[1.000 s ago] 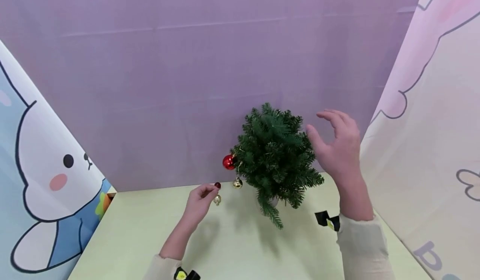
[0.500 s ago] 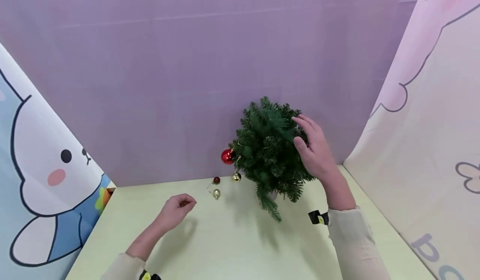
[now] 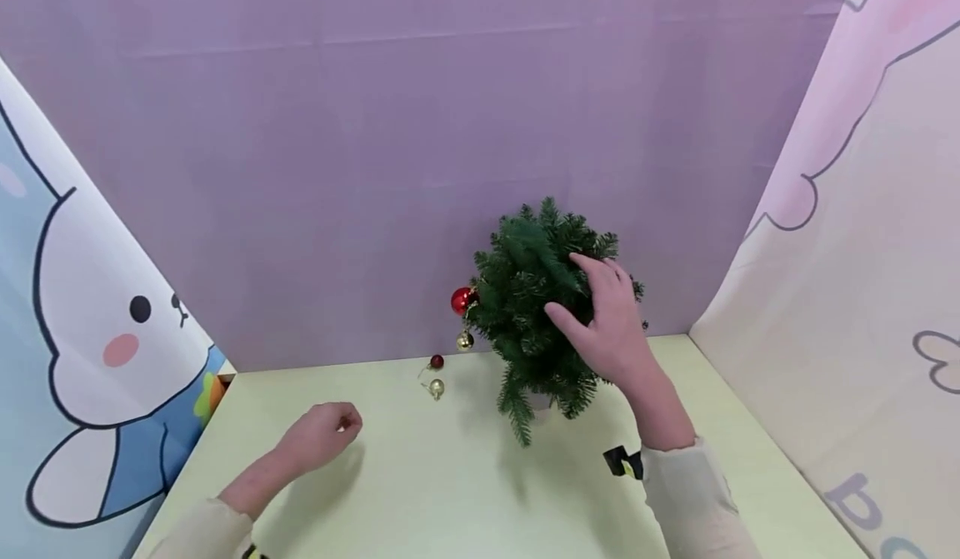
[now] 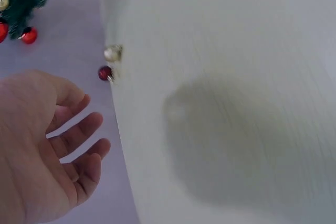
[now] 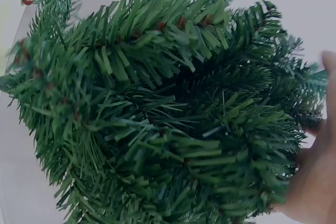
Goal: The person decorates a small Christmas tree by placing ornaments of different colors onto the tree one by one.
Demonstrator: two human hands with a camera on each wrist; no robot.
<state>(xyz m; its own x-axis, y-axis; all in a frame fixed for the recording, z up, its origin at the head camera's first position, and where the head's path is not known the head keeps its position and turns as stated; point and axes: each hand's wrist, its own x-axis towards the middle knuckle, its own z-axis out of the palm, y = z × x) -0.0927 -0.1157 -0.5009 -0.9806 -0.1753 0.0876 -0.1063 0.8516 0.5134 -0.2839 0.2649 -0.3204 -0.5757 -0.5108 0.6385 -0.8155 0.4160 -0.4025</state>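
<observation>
A small artificial Christmas tree (image 3: 525,309) stands toward the back of the table. Over its right side lies my right hand (image 3: 607,317), thumb and fingers spread against the foliage; in the right wrist view, green branches (image 5: 157,108) fill most of the picture beside the hand (image 5: 310,177). From the tree's left side hang a shiny red bauble (image 3: 462,301) and a gold bauble (image 3: 465,341). My left hand (image 3: 318,438) holds nothing, its fingers loosely curled above the table. Between it and the tree lie a dark red bauble (image 3: 437,361) and a pale gold bauble (image 3: 437,388).
A purple cloth (image 3: 375,167) forms the wall behind the table (image 3: 420,476). Printed cartoon panels stand on both sides, a white character (image 3: 112,326) on the left one and pale pink shapes (image 3: 810,151) on the right.
My left hand has let go of the small baubles and drawn back left. The right hand has come in onto the tree, which has turned a little, its low front branch swinging left.
</observation>
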